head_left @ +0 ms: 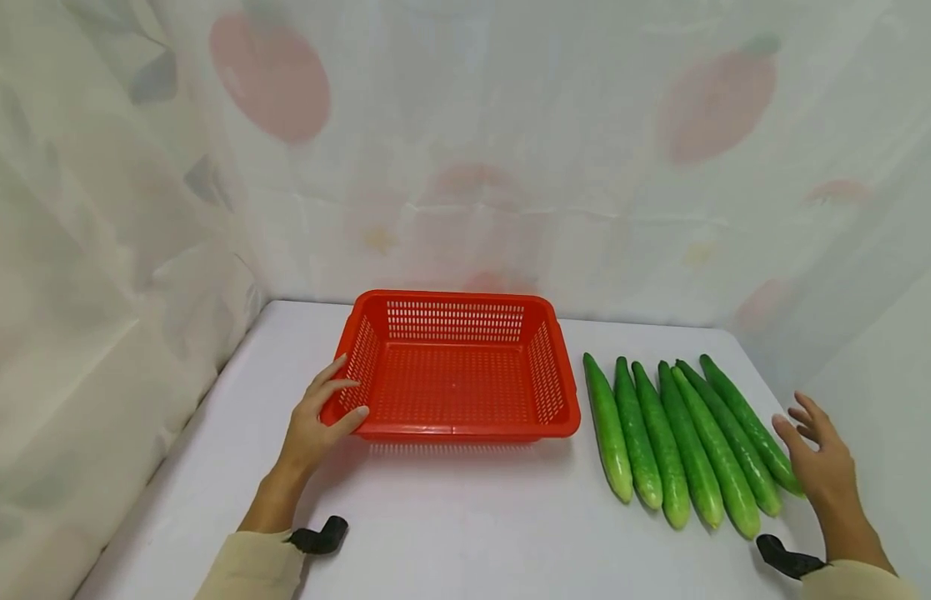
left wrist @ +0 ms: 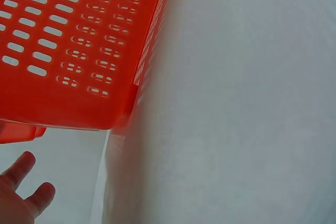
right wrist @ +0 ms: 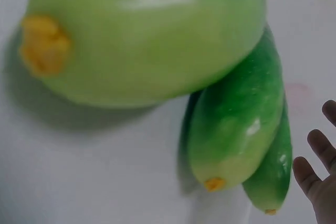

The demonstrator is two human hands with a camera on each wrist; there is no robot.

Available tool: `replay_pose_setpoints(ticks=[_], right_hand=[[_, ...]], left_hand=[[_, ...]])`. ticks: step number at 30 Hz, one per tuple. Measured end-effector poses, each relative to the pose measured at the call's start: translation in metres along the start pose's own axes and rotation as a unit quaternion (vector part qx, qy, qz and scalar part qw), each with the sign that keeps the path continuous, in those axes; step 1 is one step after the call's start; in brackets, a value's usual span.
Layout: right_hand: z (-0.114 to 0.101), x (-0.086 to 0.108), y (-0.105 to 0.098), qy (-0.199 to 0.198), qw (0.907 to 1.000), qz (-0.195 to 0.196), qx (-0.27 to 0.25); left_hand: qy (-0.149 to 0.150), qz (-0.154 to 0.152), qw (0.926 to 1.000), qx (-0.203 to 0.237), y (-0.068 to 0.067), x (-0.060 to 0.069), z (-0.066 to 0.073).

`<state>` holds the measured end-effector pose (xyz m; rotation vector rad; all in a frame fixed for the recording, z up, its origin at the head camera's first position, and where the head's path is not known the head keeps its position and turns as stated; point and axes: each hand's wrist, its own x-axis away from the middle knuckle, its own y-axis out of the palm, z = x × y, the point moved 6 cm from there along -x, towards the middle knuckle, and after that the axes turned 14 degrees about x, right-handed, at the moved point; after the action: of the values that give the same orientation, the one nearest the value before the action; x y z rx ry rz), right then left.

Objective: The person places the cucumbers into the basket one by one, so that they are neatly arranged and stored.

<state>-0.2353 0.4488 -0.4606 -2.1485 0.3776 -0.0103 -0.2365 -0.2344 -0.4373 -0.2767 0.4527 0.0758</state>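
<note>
A red plastic basket [head_left: 450,431] with slotted walls stands on the white table, with nothing in it. My left hand [head_left: 315,429] is at its left front corner, fingers spread and relaxed over the rim; whether they touch it I cannot tell. In the left wrist view, the basket's wall [left wrist: 52,100] fills the upper left, with two fingertips [left wrist: 41,199] below it. Several green cucumbers [head_left: 662,442] lie side by side right of the basket. Beside the rightmost one is my right hand [head_left: 825,458], holding nothing, its fingers loosely bent. The right wrist view shows pale cucumber ends [right wrist: 157,51] close up.
A white tabletop [head_left: 465,517] lies under everything. Pale sheets printed with fruit hang behind [head_left: 465,242] and on the left [head_left: 97,292], close to the table's edges. Another pale surface [head_left: 893,400] rises at the right. Black wrist mounts [head_left: 320,535] sit at both cuffs.
</note>
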Motion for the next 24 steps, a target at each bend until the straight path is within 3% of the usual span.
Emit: replay_pose_setpoints(ticks=[7,17,24], right_hand=[[0.014,0.0,0.012,0.004,0.9998,-0.018,-0.01],[0.028,0.0,0.03,0.029,0.9987,-0.041,-0.006],[0.037,0.0,0.029,0.038,0.9979,-0.009,0.051]], left_hand=[[0.017,0.011,0.9997,0.016,0.002,0.004,0.027],[0.025,0.011,0.9987,0.043,0.004,0.006,0.024],[0.028,0.006,0.9974,0.066,0.005,0.003,0.024]])
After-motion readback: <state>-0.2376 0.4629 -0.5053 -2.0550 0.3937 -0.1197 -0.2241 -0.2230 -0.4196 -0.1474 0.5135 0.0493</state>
